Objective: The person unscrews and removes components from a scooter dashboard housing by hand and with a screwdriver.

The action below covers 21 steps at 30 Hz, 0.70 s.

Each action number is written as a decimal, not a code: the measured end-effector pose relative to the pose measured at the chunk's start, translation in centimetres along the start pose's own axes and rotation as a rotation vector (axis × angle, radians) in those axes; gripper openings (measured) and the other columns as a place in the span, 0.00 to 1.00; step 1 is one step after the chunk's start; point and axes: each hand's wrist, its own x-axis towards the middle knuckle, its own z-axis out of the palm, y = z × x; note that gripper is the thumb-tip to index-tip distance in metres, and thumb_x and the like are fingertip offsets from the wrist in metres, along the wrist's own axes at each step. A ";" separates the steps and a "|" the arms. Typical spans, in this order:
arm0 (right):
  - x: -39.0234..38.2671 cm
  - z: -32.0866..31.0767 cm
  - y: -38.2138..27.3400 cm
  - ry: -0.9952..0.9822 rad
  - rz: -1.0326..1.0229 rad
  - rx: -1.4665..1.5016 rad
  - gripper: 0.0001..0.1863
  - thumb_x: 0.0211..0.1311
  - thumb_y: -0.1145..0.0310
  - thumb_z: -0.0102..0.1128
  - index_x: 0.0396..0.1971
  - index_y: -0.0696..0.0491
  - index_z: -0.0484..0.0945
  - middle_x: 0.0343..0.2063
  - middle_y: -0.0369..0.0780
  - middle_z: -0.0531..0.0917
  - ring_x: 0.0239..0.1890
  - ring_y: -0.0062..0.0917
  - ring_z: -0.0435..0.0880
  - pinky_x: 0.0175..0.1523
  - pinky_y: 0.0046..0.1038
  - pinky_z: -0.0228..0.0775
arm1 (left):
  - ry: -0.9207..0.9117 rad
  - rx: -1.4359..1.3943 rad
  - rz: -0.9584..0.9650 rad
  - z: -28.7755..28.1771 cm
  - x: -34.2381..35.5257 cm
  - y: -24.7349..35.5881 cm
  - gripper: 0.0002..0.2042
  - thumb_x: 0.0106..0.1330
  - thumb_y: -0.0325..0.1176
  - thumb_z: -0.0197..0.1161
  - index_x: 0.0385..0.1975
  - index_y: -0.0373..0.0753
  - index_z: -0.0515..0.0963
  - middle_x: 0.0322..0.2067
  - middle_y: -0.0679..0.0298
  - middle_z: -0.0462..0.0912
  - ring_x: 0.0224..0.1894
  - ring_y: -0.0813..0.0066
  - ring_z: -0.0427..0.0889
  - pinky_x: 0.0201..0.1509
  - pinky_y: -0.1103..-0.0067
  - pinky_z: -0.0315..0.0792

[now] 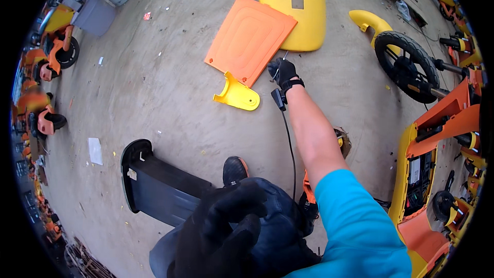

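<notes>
My right hand (284,73), in a black glove with a strap at the wrist, is stretched far forward. Its fingers are closed around a thin metal tool (286,54), whose kind I cannot make out. Just ahead lie an orange flat panel (249,36) and a large yellow body panel (309,20), partly overlapping. A small yellow curved cover (241,95) rests against the orange panel's near corner. Close to the camera, my black-gloved left hand (221,226) hovers before my legs, its fingers bent and apart, with nothing visible in them.
A long black plastic part (164,185) lies left of my feet. On the right stand a spoked wheel (406,64), a yellow fender (370,20) and an orange-yellow scooter body (417,175). A black cable (289,144) hangs from my right wrist. Grey bins (95,16) and scooters line the left.
</notes>
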 end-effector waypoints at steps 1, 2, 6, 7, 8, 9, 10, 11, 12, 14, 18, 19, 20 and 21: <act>0.3 0.5 0.5 -0.019 -0.012 -0.029 0.06 0.72 0.67 0.49 0.37 0.53 0.73 0.24 0.37 0.78 0.20 0.21 0.77 0.26 0.23 0.74 | 0.017 -0.057 -0.031 0.1 0.0 0.2 0.18 0.69 0.22 0.55 0.58 0.32 0.73 0.51 0.55 0.80 0.49 0.69 0.81 0.53 0.77 0.75; 0.5 0.9 0.9 -0.037 -0.025 -0.056 0.06 0.72 0.67 0.50 0.36 0.52 0.72 0.23 0.36 0.77 0.19 0.19 0.75 0.24 0.22 0.73 | 0.016 -0.036 -0.025 0.0 0.1 0.2 0.18 0.69 0.21 0.55 0.58 0.32 0.73 0.51 0.55 0.80 0.49 0.69 0.81 0.53 0.77 0.75; 0.6 2.0 2.1 -0.007 -0.010 -0.324 0.09 0.71 0.60 0.55 0.37 0.50 0.71 0.18 0.33 0.74 0.14 0.17 0.71 0.18 0.19 0.65 | 0.010 0.012 0.007 -0.1 0.6 0.1 0.18 0.68 0.20 0.55 0.57 0.31 0.73 0.51 0.56 0.80 0.48 0.70 0.81 0.52 0.77 0.75; 1.1 1.7 2.4 -0.027 -0.077 -0.431 0.12 0.70 0.58 0.58 0.37 0.50 0.71 0.17 0.33 0.74 0.12 0.17 0.68 0.16 0.21 0.62 | -0.002 0.016 0.024 -0.1 0.7 0.2 0.18 0.68 0.20 0.55 0.57 0.31 0.73 0.51 0.56 0.80 0.48 0.70 0.81 0.52 0.77 0.74; 0.7 2.4 3.5 -0.019 -0.117 -0.536 0.13 0.70 0.57 0.59 0.37 0.51 0.70 0.16 0.35 0.74 0.11 0.18 0.67 0.16 0.21 0.62 | 0.010 0.020 0.031 -0.1 0.7 0.2 0.18 0.68 0.20 0.55 0.57 0.31 0.73 0.51 0.56 0.80 0.48 0.70 0.81 0.51 0.77 0.75; 0.2 3.1 4.7 -0.051 -0.087 -0.573 0.15 0.69 0.56 0.60 0.36 0.52 0.70 0.16 0.35 0.74 0.12 0.18 0.68 0.16 0.22 0.62 | 0.020 0.024 0.039 0.0 0.6 0.3 0.18 0.68 0.19 0.54 0.57 0.32 0.73 0.51 0.56 0.80 0.48 0.71 0.81 0.49 0.78 0.76; 0.0 3.2 5.7 -0.071 -0.067 -0.611 0.16 0.69 0.55 0.60 0.36 0.52 0.71 0.16 0.36 0.75 0.12 0.18 0.69 0.16 0.23 0.62 | 0.017 0.025 0.053 0.1 0.7 0.4 0.18 0.68 0.19 0.54 0.57 0.32 0.73 0.51 0.56 0.79 0.48 0.71 0.81 0.48 0.79 0.76; -1.3 4.0 6.8 -0.094 -0.010 -0.665 0.17 0.68 0.53 0.60 0.34 0.53 0.71 0.15 0.36 0.75 0.12 0.19 0.70 0.17 0.24 0.63 | 0.027 0.018 0.023 0.1 0.6 0.4 0.18 0.68 0.19 0.54 0.58 0.32 0.73 0.51 0.56 0.79 0.49 0.71 0.81 0.46 0.79 0.76; -2.5 4.4 7.6 -0.111 0.044 -0.714 0.19 0.68 0.52 0.60 0.32 0.53 0.72 0.15 0.36 0.75 0.13 0.19 0.71 0.17 0.25 0.63 | 0.030 0.015 -0.005 0.1 0.6 0.5 0.18 0.68 0.19 0.54 0.58 0.32 0.73 0.52 0.57 0.79 0.49 0.72 0.81 0.44 0.80 0.77; -2.7 3.7 8.7 -0.173 0.118 -0.818 0.20 0.64 0.52 0.62 0.33 0.56 0.76 0.18 0.39 0.79 0.18 0.24 0.77 0.25 0.32 0.70 | 0.026 -0.006 -0.033 0.3 0.8 0.8 0.18 0.68 0.19 0.55 0.57 0.33 0.73 0.52 0.57 0.79 0.48 0.72 0.81 0.40 0.81 0.77; -3.0 2.3 5.6 -0.352 0.109 -1.346 0.16 0.62 0.59 0.62 0.29 0.60 0.82 0.24 0.43 0.84 0.24 0.26 0.83 0.32 0.32 0.75 | 0.051 -0.002 0.000 0.5 0.8 0.8 0.17 0.67 0.19 0.55 0.56 0.33 0.74 0.51 0.57 0.80 0.47 0.71 0.82 0.38 0.82 0.77; -0.6 -0.6 4.5 -0.329 -0.025 -1.408 0.14 0.62 0.61 0.61 0.27 0.59 0.82 0.24 0.43 0.84 0.24 0.26 0.82 0.31 0.30 0.74 | 0.024 0.022 0.025 0.3 1.0 0.9 0.17 0.67 0.19 0.56 0.56 0.32 0.75 0.51 0.57 0.80 0.46 0.71 0.82 0.39 0.81 0.77; 1.0 -2.3 3.3 -0.246 -0.051 -1.235 0.13 0.62 0.62 0.60 0.26 0.57 0.82 0.24 0.43 0.84 0.23 0.25 0.81 0.29 0.29 0.73 | 0.011 0.075 0.062 0.2 1.1 0.9 0.17 0.66 0.19 0.56 0.56 0.32 0.75 0.51 0.57 0.80 0.46 0.71 0.82 0.40 0.81 0.77; 2.8 -4.4 1.9 -0.165 -0.091 -1.064 0.12 0.62 0.63 0.59 0.25 0.55 0.81 0.24 0.43 0.84 0.22 0.24 0.80 0.27 0.27 0.71 | -0.010 0.125 0.101 -0.1 1.4 0.5 0.17 0.66 0.19 0.56 0.56 0.32 0.75 0.50 0.56 0.80 0.46 0.70 0.82 0.41 0.80 0.77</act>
